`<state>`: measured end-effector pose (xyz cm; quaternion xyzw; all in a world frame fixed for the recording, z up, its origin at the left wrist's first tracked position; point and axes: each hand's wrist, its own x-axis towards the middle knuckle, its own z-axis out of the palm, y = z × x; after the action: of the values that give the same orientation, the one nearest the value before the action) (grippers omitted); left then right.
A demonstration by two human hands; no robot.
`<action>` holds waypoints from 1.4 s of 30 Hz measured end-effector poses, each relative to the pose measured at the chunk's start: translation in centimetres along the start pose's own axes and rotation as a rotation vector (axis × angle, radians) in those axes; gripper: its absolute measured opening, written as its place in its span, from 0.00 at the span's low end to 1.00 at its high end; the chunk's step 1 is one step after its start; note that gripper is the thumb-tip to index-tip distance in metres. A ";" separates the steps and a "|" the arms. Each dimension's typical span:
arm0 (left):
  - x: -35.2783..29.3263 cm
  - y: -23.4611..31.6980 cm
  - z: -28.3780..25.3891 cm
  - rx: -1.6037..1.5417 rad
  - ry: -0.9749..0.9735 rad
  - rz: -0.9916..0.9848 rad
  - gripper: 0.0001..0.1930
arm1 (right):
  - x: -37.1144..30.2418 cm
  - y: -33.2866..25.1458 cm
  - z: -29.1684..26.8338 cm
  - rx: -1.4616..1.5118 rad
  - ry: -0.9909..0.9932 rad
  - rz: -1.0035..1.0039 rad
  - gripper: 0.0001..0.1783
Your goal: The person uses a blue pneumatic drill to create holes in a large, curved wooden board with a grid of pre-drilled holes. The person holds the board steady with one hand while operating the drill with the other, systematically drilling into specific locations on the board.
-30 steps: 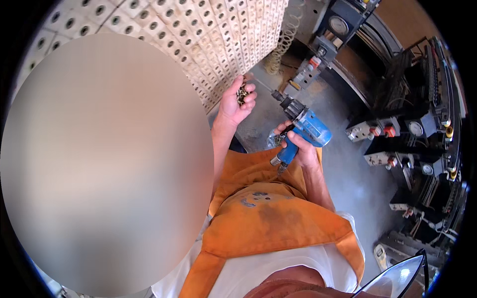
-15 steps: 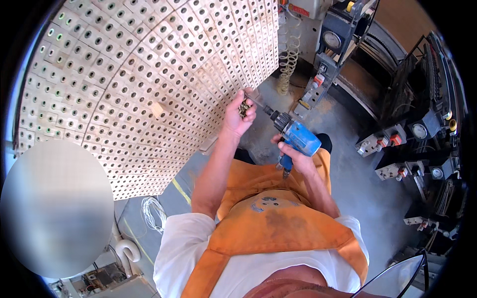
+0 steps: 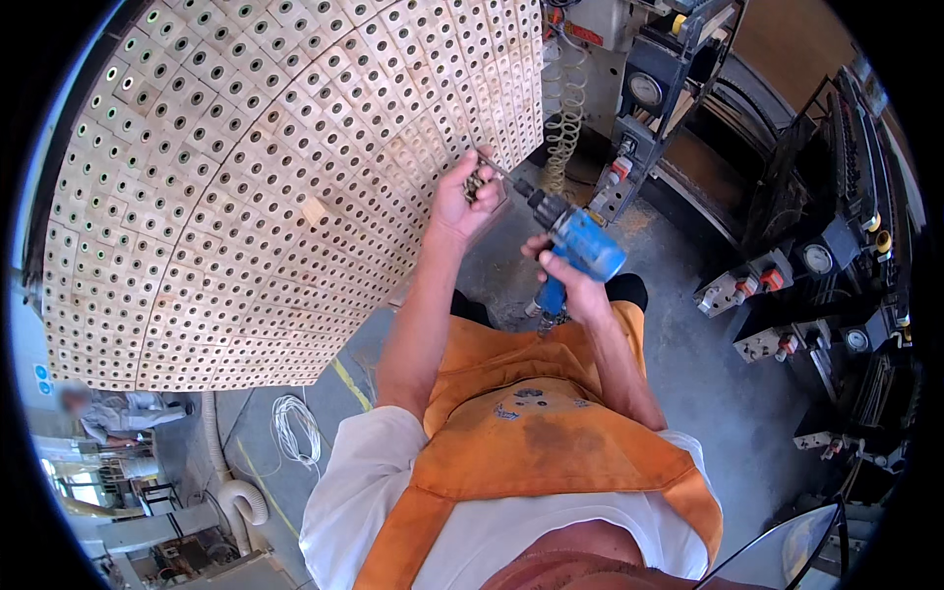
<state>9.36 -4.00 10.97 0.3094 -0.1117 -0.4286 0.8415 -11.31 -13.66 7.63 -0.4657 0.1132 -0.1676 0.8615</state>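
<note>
My left hand (image 3: 460, 205) is cupped, its fingers curled round several small brass-coloured threaded inserts (image 3: 474, 185), close to the right edge of a large pale wooden panel (image 3: 295, 177). Rows of holes with dark metal rims cover that panel. In my right hand (image 3: 578, 285) is the grip of a blue power drill (image 3: 588, 246). Its dark chuck and thin bit point up and left, with the bit's end by my left fingertips. Whether an insert sits on the bit, I cannot tell.
A small wooden block (image 3: 314, 211) stands out from the panel. Behind the drill hangs a coiled air hose (image 3: 562, 128). Machinery with gauges (image 3: 817, 259) lines the right. A coiled white cable (image 3: 295, 431) lies on the floor at left, and another person (image 3: 128, 413) is far left.
Both hands have moved slightly up and left with the drill and the inserts. The bit's end is nearer the panel's right edge. The other person has come into view at far left.
</note>
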 end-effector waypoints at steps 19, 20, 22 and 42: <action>-0.5 -0.8 -0.9 -0.019 0.173 -0.103 0.14 | 5.2 -2.5 1.8 -0.096 0.009 -0.017 0.12; -1.2 -1.4 -1.5 -0.067 0.156 -0.142 0.14 | 5.2 -2.6 1.8 -0.101 0.011 -0.018 0.12; -2.1 -2.7 -3.1 -0.160 0.140 -0.218 0.13 | 5.3 -2.5 1.8 -0.152 0.007 -0.043 0.11; -6.9 -4.6 -2.5 0.017 0.142 -0.137 0.10 | 5.8 -2.6 1.4 -0.149 -0.041 -0.048 0.12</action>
<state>3.32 0.48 6.75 0.3529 -0.0340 -0.4613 0.8134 -5.95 -16.20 10.31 -0.5343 0.0964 -0.1696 0.8225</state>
